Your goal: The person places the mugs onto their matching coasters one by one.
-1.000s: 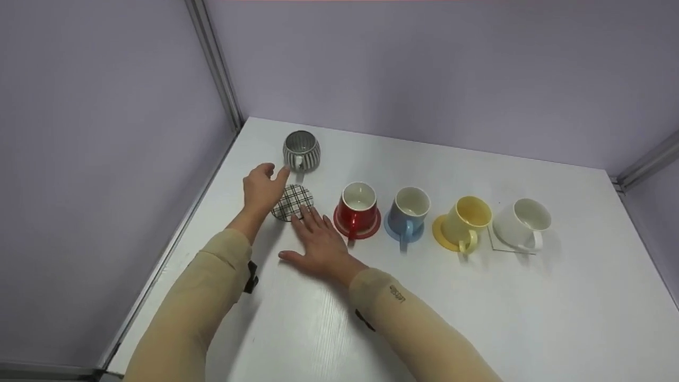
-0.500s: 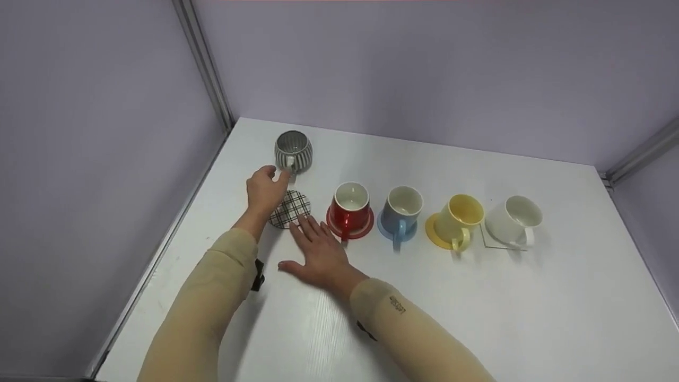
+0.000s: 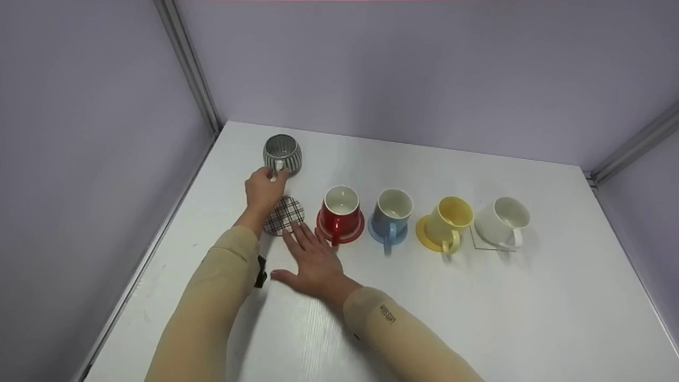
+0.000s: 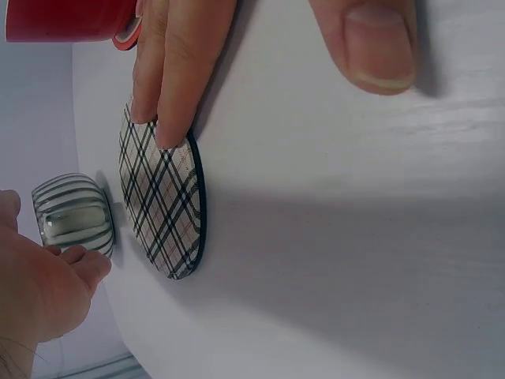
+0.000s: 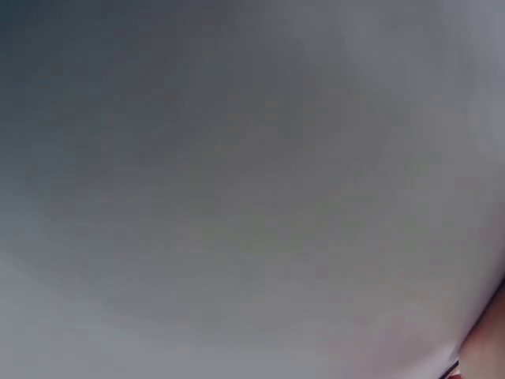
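At the back left stands a grey-and-white striped mug (image 3: 283, 155), its handle facing me. My left hand (image 3: 264, 188) is at that handle, thumb and fingers parted to either side of it. The left wrist view shows the mug's handle uncovered between them; I cannot make out a firm grip. Nearer to me lies a round plaid coaster (image 3: 285, 215), partly under the left wrist in the head view. My right hand (image 3: 313, 262) is spread flat, palm down, with its fingertips (image 4: 175, 130) resting on the coaster's edge.
To the right runs a row of mugs on coasters: a red mug (image 3: 340, 215), a blue mug (image 3: 391, 212), a yellow mug (image 3: 450, 223) and a white mug (image 3: 503, 222). Walls border the white table (image 3: 451, 318). The right wrist view is mostly blurred grey.
My left hand has advanced the short way to the striped mug's handle. The right hand stays spread at the coaster. The whole scene has shifted slightly leftward as the head view turned.
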Available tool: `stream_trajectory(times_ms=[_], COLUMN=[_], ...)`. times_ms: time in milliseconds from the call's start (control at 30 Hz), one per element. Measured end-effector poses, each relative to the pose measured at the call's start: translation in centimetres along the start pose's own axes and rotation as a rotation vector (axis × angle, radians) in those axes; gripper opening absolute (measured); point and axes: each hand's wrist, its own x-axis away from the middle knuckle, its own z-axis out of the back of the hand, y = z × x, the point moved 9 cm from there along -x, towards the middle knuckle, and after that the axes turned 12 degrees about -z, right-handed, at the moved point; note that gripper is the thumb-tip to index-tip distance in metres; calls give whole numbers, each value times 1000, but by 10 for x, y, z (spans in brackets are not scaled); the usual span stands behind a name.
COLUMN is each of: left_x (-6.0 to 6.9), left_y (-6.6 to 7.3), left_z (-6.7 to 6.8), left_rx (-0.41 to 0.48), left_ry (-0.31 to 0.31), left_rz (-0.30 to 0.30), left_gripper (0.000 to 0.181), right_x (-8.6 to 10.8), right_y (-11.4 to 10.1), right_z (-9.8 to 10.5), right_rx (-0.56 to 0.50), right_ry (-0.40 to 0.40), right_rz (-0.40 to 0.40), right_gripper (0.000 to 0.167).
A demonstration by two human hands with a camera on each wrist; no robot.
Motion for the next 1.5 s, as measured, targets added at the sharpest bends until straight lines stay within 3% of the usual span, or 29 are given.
stream_trajectory(times_ms=[333, 1000, 1200, 1500], left_x=[-5, -10, -9, -15], left_y=[1, -15, -13, -14], left_z=[-6, 7, 8, -3], left_rx=[51, 19, 48, 63], left_ry=[-24, -112, -134, -154], left_rz=[23, 108, 87, 75], left_gripper=[45, 45, 38, 39], right_x=[1, 6, 8, 11], right_y=[-3, -18, -18, -12], right_z=[0, -1, 0, 1], right_rx=[59, 55, 76, 80], right_ry=[7, 24, 21, 24], right_rz=[0, 18, 19, 9], right_gripper=[101, 100, 101, 101])
